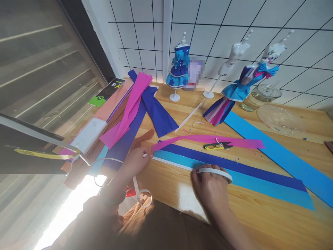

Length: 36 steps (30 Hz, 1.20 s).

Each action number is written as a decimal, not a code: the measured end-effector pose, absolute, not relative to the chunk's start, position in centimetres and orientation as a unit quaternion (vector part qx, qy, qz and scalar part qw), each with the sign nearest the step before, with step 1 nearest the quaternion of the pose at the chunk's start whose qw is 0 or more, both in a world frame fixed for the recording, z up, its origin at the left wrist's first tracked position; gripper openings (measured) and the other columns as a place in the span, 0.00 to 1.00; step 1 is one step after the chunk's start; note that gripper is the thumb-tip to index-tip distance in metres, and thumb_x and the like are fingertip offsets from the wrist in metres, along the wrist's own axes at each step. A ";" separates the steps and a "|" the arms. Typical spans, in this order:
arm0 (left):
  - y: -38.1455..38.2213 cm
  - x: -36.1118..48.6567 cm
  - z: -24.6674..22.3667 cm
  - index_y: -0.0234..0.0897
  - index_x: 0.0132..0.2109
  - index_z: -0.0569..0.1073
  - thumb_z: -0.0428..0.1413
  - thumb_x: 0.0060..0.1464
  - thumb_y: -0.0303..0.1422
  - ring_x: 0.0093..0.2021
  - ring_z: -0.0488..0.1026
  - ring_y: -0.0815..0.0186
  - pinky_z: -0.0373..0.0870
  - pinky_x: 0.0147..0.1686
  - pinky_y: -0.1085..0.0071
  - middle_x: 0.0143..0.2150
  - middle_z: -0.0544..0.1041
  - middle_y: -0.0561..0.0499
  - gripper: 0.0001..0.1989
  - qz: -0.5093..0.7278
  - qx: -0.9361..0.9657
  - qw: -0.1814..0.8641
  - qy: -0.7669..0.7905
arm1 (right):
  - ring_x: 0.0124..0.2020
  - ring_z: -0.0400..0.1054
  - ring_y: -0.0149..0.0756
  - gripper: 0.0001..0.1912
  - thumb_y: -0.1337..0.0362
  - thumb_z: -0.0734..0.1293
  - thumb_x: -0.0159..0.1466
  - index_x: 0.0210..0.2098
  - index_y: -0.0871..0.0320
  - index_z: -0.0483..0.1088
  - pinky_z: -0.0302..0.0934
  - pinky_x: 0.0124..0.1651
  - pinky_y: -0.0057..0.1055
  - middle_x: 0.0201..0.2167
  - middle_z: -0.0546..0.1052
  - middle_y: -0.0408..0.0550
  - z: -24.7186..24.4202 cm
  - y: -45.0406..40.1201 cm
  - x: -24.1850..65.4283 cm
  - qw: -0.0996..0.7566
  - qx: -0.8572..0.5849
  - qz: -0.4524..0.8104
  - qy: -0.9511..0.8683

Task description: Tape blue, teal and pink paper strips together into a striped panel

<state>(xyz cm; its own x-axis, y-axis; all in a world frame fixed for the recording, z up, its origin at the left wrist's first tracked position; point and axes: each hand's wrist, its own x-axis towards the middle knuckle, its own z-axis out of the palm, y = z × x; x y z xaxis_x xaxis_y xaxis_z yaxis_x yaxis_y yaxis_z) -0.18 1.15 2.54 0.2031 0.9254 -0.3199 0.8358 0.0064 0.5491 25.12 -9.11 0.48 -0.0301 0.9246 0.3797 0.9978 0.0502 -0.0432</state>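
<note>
Several flat strips of crepe-like paper lie on the table: a light blue strip overlaps a dark blue strip. White tape runs along the light blue strip's near edge. At its left end my left hand is closed, thumb and finger pinching the white tape. My right hand presses on the strip's near edge, its fingers closed through a white tape roll. Behind the strips lies a narrow pink strip, its left end by my left fingertips. Yellow-handled thread snips lie on it.
Several mini dress forms, such as the blue-dressed one and a bare one, stand along the back. A glass jar stands at right. A white power bank lies on paper sheets at left. A curled tape liner hangs near my body.
</note>
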 end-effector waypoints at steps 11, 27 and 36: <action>-3.4 4.5 3.3 0.34 0.50 0.68 0.45 0.58 0.26 0.54 0.67 0.53 0.64 0.48 0.57 0.49 0.73 0.40 0.14 0.099 0.833 -0.044 0.543 | 0.31 0.60 0.41 0.12 0.63 0.60 0.63 0.24 0.58 0.66 0.48 0.41 0.39 0.24 0.69 0.48 0.5 -9.1 24.9 0.139 -0.692 -0.109 -0.700; -7.2 9.0 -0.4 0.35 0.56 0.66 0.45 0.62 0.40 0.62 0.60 0.58 0.56 0.60 0.59 0.61 0.66 0.44 0.21 0.137 0.918 0.034 0.372 | 0.38 0.64 0.42 0.11 0.59 0.60 0.65 0.40 0.60 0.69 0.50 0.48 0.43 0.33 0.74 0.50 0.7 -10.2 25.6 0.194 -0.691 -0.082 -0.692; -7.1 9.0 -0.6 0.34 0.56 0.67 0.46 0.61 0.40 0.62 0.60 0.58 0.58 0.59 0.59 0.60 0.66 0.43 0.20 0.130 0.920 0.031 0.368 | 0.42 0.64 0.50 0.32 0.46 0.58 0.64 0.51 0.70 0.66 0.49 0.53 0.51 0.35 0.74 0.58 1.4 -12.8 28.6 0.142 -0.712 -0.149 -0.671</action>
<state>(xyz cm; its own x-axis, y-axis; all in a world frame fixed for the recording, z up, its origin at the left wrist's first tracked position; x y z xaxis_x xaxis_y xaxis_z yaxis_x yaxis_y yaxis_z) 8.98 -7.07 -0.58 0.6958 0.6850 0.2160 0.6687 -0.7276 0.1532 28.61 -12.79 1.43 0.0545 0.9140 0.4021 0.9983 -0.0587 -0.0019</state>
